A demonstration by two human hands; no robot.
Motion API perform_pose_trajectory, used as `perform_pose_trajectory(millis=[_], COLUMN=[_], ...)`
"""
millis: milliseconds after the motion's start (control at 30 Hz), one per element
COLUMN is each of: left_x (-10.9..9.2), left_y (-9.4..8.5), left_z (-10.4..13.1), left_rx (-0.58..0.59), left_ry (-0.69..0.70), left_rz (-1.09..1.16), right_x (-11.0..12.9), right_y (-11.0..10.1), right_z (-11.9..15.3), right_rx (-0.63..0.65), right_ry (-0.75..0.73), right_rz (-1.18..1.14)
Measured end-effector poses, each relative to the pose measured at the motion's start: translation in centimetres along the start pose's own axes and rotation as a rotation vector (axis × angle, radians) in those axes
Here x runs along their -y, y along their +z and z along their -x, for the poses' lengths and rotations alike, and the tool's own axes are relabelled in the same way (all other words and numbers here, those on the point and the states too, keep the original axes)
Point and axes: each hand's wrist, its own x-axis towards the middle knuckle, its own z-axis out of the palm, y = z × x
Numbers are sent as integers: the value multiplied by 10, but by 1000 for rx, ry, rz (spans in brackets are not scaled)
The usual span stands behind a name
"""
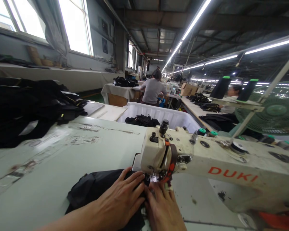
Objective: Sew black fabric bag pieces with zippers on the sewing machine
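Note:
Black fabric [93, 186] lies on the pale green table below the head of a cream sewing machine [156, 154]. My left hand [121, 199] rests on this cloth, palm down, its fingers spread and pointing toward the needle area. Close beside it on the right, my right hand [162, 203] is at the cloth's edge just under the needle area, with its fingers bent and close together. What lies under those fingertips is hidden. The needle and presser foot are partly covered by the fingers and the machine head.
A pile of black fabric [26, 106] covers the table's left back. Behind the machine stands a white bin [183, 118] with black cloth inside. Thread cones [220, 87] and a green fan [274, 110] are at the right. A person [153, 88] sits farther ahead.

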Motion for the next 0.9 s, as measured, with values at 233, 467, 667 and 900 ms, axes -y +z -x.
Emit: perform_pose_trajectory(millis=[233,467,667,900], left_x=[-17,-17,-13,-22], left_y=[-9,-2,-7,-26], left_z=[9,6,4,4], left_rx=[-22,-73,-115,-61], left_ry=[79,12,123,143], left_rz=[127,212,108,45], right_x=[-22,-42,-28,-18], right_y=[-25,-36,-38,-24], right_z=[-10,-8,-6,-1], right_rx=[339,354,317,146], right_ry=[48,63,-135,-265], right_rz=[-319,-528,-322,-160])
